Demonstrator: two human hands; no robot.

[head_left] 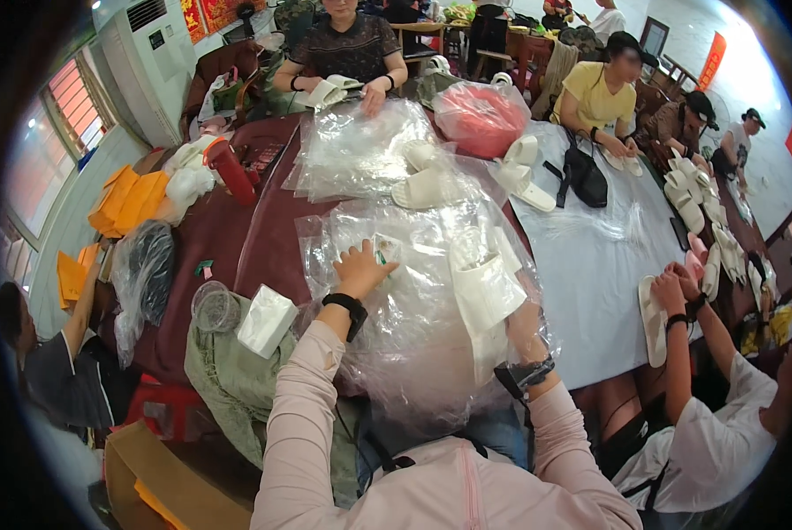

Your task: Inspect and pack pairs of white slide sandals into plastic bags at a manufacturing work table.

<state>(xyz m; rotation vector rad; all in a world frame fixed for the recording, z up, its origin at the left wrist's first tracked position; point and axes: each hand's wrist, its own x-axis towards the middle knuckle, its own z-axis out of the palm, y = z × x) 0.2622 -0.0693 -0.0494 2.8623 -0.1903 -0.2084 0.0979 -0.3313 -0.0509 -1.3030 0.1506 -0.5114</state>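
My left hand [365, 270] lies with spread fingers on a pile of clear plastic bags [405, 331] in front of me. A small white and green piece [383, 249] shows just by its fingertips. At the right side of the pile, my right hand [526, 331] grips a pair of white slippers [487, 291] by the edge. Its fingers are partly hidden behind the slippers and clear plastic. Farther off, another pair of white slippers [427, 183] rests on the plastic, beside a stack of flat clear bags [360, 146].
Left of me are a tissue pack [267, 321], a clear plastic tub [214, 306], a red cylinder [230, 172] and orange packets [131, 199]. A black pouch [584, 172] and more white slippers [524, 174] lie at the right. Several people sit around the table, some handling slippers.
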